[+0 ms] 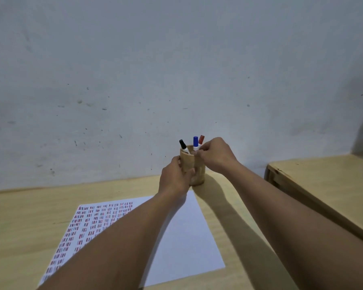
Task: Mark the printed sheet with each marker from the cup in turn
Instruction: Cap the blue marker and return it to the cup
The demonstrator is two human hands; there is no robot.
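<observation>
The left hand (175, 176) is wrapped around the left side of the cup (194, 166), with its fingers curled on the wall and the thumb on the front, so it is gripping the cup. The right hand (215, 154) is at the cup's rim, on the 3 o'clock side. Its fingers are bunched close together and pinched at the top of the cup, right by the white body of a marker, but I cannot tell if they really hold it or just touch it. The cup is a tan, round one and it stands upright on the wooden table (23, 222), near the wall (134, 70) at the far edge. There is one cup. I count three markers sticking up out of it. The black marker (183, 146) leans toward 11 o'clock at the left of the cup. The blue marker (195, 142) stands almost straight up in the middle. The red marker (201, 139) is just behind the blue one and tips a little toward 1 o'clock. All three have their caps on. There is one printed sheet (189, 237), lying flat on the table at 6 o'clock from the cup, very near its base. Its left part is full of rows of little red and dark marks, and its right part is plain white. Both arms reach over it. A second wooden table (327, 183) stands off at 3 o'clock.
</observation>
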